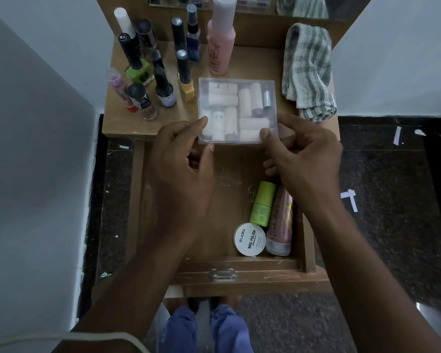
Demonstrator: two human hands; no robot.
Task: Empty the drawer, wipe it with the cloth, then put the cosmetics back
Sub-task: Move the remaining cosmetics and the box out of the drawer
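Note:
A clear plastic box (pixel 237 110) of pale tubes is held over the table's front edge. My left hand (pixel 181 169) grips its near left corner and my right hand (pixel 303 159) grips its near right corner. Below them the wooden drawer (pixel 161 225) stands pulled out. In its right part lie a green bottle (pixel 262 203), a pink tube (pixel 280 222) and a white round nail polish remover tin (pixel 250 239). A striped grey-and-white cloth (pixel 308 72) lies folded at the table's right side.
Several nail polish bottles (pixel 150 72) stand on the table top (pixel 168 118) at the left, with a tall pink bottle (pixel 220 44) behind the box. White walls close in on both sides. The dark floor (pixel 382 200) has paper scraps. My legs are under the drawer front.

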